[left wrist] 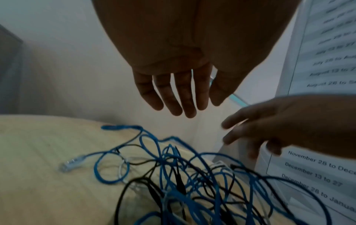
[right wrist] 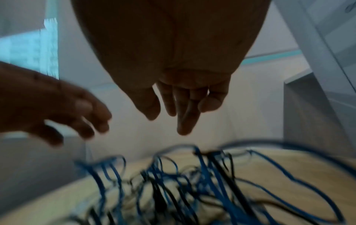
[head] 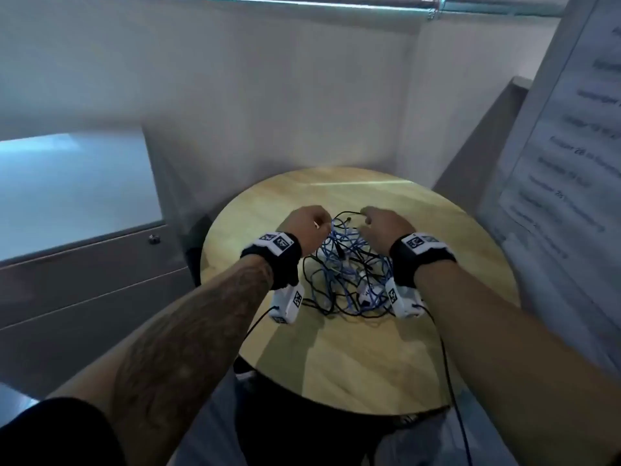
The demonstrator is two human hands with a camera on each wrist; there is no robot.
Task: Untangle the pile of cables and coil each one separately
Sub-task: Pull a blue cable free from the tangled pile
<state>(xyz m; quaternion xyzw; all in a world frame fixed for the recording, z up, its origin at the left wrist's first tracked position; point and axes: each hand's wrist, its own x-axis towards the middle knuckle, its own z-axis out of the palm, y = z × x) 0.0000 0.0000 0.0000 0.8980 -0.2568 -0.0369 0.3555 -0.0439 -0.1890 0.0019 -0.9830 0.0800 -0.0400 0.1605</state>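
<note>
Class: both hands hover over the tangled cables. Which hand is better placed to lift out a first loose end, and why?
Probably the left hand: its fingers hang open above the blue cable end that lies free at the cable pile's edge. The right hand hovers over denser tangle.

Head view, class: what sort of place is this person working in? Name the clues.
Probably an office or meeting corner: a small round wooden table against plain white walls, a printed schedule of dates on the right, and a frosted glass panel on the left.
</note>
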